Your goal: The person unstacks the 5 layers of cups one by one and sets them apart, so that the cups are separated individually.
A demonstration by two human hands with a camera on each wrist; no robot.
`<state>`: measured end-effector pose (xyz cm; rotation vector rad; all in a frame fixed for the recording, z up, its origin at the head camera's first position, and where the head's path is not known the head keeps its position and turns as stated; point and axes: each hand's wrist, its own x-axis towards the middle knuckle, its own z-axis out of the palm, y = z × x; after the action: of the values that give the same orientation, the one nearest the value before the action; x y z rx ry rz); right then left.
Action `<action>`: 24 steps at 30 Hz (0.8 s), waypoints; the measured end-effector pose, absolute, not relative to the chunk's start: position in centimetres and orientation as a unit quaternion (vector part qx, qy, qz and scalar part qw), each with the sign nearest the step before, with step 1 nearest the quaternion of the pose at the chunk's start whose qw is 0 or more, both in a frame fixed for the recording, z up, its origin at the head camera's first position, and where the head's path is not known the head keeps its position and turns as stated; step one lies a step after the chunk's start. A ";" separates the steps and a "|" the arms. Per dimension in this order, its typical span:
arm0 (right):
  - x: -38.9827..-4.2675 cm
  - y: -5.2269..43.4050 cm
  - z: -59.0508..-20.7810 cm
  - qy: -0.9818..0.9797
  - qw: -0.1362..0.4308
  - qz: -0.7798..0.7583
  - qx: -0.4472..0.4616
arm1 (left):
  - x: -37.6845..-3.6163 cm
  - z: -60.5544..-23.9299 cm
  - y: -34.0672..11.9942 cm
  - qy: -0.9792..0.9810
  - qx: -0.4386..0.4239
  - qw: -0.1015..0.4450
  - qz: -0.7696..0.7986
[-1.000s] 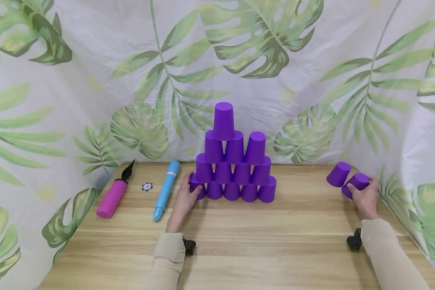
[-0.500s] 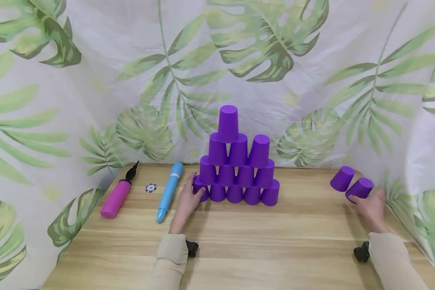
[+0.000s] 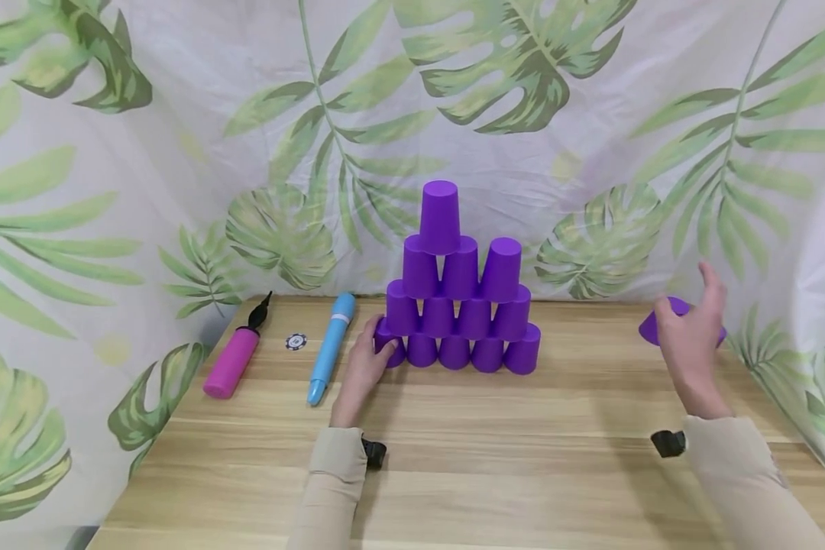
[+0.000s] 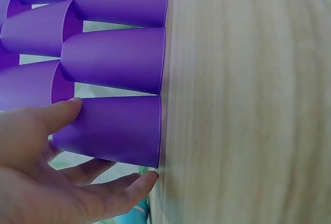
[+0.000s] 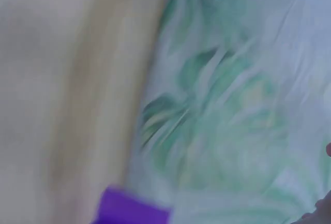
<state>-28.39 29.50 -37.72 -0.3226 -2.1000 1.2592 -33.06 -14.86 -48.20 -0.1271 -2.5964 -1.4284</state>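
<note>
While the left hand (image 3: 364, 369) rests open fingers on the end cup (image 3: 389, 347) of the purple cup pyramid (image 3: 462, 290) near the tabletop's back edge, the right hand (image 3: 687, 336) lifts a loose purple cup (image 3: 649, 325), fingers curled round it, by the right edge.

front table (image 3: 522, 458): open | centre: cup pyramid (image 3: 461, 298) blocks | left: pump (image 3: 234, 359), blue tube (image 3: 331, 347) | right edge: probably tight
</note>
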 end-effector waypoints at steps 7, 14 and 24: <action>-30.5 22.6 -33.0 -0.746 0.365 0.555 0.047 | -33.2 -48.3 -14.7 -0.869 -0.042 0.087 -0.485; -32.4 15.8 -28.4 -0.744 0.246 0.594 0.182 | -33.0 -48.0 -14.9 -0.872 -0.043 0.088 -0.480; -35.6 10.2 -25.7 -0.824 0.074 0.528 0.191 | -33.0 -48.2 -14.8 -0.874 -0.048 0.088 -0.475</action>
<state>-35.62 10.23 -25.65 0.5738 -2.4732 1.5866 -32.98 -14.75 -48.16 -0.1420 -2.6031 -1.4127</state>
